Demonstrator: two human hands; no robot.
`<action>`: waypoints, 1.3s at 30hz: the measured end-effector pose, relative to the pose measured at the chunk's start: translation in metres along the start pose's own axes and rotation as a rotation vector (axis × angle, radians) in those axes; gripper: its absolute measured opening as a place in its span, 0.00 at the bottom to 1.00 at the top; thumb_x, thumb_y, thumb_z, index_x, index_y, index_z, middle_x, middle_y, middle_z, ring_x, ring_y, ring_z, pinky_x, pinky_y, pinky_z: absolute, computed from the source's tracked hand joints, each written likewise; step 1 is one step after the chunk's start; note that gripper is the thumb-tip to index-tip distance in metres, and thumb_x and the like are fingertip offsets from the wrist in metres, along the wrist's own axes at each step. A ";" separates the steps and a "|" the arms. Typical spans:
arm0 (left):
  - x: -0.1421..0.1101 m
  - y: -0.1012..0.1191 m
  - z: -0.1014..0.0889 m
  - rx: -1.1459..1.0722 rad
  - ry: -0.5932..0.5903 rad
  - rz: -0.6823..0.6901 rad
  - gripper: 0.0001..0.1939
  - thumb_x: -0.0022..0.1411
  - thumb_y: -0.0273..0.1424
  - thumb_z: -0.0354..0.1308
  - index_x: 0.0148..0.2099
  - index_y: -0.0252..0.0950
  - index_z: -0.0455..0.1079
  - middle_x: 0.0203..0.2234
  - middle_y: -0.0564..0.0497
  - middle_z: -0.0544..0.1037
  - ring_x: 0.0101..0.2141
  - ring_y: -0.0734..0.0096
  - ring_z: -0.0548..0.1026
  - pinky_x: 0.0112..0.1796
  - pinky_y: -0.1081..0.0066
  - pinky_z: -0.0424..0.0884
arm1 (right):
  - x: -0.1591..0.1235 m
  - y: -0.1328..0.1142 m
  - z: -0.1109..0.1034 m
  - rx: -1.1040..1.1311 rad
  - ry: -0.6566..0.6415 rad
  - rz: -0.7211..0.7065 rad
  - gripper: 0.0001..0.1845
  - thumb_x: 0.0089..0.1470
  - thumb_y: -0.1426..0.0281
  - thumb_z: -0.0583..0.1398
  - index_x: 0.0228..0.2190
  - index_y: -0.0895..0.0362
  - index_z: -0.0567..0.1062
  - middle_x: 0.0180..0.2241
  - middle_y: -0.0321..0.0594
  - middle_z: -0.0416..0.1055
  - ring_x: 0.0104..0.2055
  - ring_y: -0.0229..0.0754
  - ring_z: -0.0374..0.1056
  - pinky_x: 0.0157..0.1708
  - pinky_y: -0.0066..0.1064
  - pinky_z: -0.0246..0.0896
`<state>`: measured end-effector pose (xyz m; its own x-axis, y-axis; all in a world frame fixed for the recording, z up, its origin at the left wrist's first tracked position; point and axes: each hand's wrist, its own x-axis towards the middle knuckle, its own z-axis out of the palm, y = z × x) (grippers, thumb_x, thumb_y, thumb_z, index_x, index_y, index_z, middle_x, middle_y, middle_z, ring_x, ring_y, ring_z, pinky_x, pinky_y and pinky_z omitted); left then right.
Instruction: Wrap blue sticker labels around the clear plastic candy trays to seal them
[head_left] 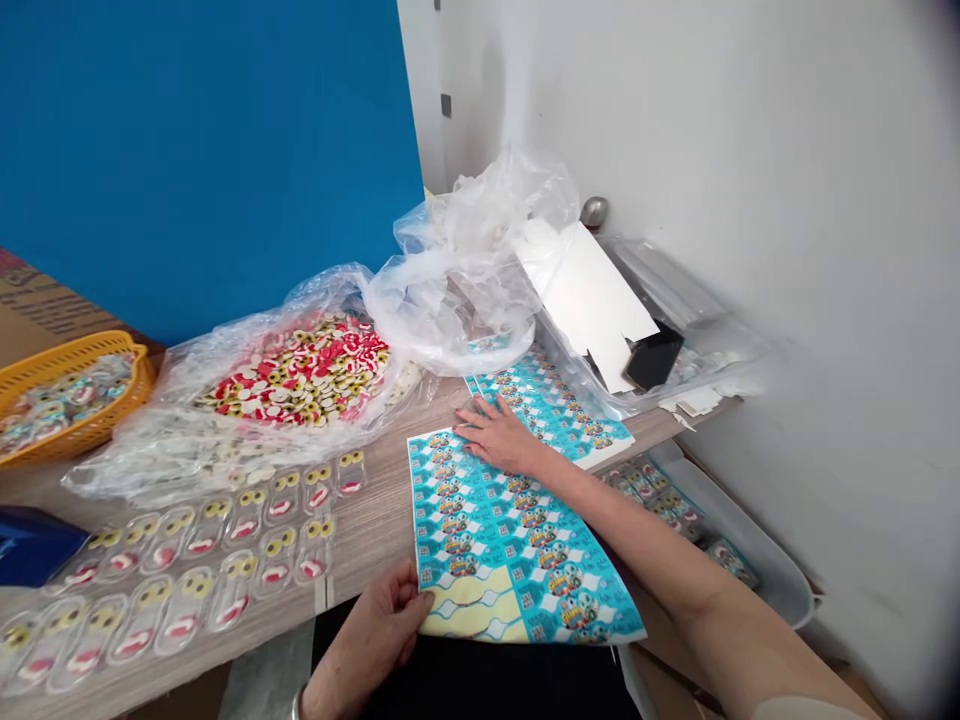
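A turquoise printed card sheet point(517, 540) with rows of cartoon labels lies on the wooden table's front edge. My left hand point(379, 630) pinches its near left corner, thumb on top. Further up the same sheet, my right hand point(499, 435) lies flat with its fingers stretched out. A second stack of the same printed sheets point(559, 405) sits just behind my right hand.
Clear blister trays point(187, 570) with yellow and red pieces lie to the left. An open plastic bag of red, yellow and white pieces point(300, 370) sits behind them. A yellow basket point(71, 390) stands far left, crumpled plastic and white cardboard point(585, 290) at the back, and a grey bin point(750, 560) lower right.
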<state>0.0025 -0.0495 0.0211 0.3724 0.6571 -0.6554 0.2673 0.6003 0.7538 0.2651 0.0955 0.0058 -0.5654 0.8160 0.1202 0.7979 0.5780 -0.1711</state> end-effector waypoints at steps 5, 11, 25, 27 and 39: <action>-0.006 -0.004 -0.010 0.018 0.051 0.013 0.28 0.49 0.54 0.63 0.38 0.33 0.70 0.21 0.53 0.74 0.13 0.85 0.54 0.16 0.77 0.44 | -0.006 0.023 0.009 -0.095 0.109 0.225 0.22 0.64 0.60 0.53 0.56 0.52 0.70 0.62 0.45 0.62 0.68 0.60 0.45 0.64 0.63 0.34; -0.002 0.001 -0.009 0.040 0.072 0.033 0.27 0.50 0.52 0.62 0.39 0.33 0.71 0.19 0.56 0.71 0.14 0.84 0.55 0.17 0.76 0.45 | -0.020 0.036 0.001 -0.022 0.158 0.353 0.22 0.65 0.63 0.52 0.58 0.52 0.68 0.64 0.44 0.59 0.68 0.59 0.45 0.64 0.60 0.36; 0.001 0.001 -0.014 0.098 0.047 0.025 0.25 0.53 0.51 0.60 0.40 0.33 0.69 0.19 0.57 0.69 0.14 0.83 0.56 0.17 0.76 0.47 | -0.017 -0.014 0.007 0.130 0.130 0.059 0.18 0.57 0.64 0.61 0.49 0.53 0.73 0.47 0.44 0.71 0.55 0.50 0.61 0.65 0.54 0.36; 0.002 -0.002 -0.016 0.092 0.050 0.023 0.25 0.53 0.51 0.60 0.39 0.33 0.69 0.19 0.56 0.69 0.14 0.83 0.56 0.17 0.76 0.47 | -0.021 -0.012 0.006 0.074 0.162 0.101 0.19 0.57 0.64 0.60 0.50 0.54 0.72 0.46 0.46 0.70 0.53 0.51 0.62 0.65 0.55 0.36; 0.017 -0.009 -0.021 0.105 0.091 0.063 0.31 0.49 0.59 0.60 0.37 0.34 0.71 0.19 0.56 0.70 0.15 0.82 0.54 0.18 0.76 0.45 | -0.044 0.047 -0.018 -0.007 0.348 0.666 0.22 0.63 0.61 0.54 0.51 0.61 0.72 0.52 0.56 0.68 0.54 0.56 0.63 0.52 0.43 0.58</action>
<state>-0.0124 -0.0344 0.0020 0.3106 0.7333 -0.6048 0.3389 0.5090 0.7912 0.3308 0.0867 0.0105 0.1355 0.9455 0.2962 0.9501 -0.0392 -0.3096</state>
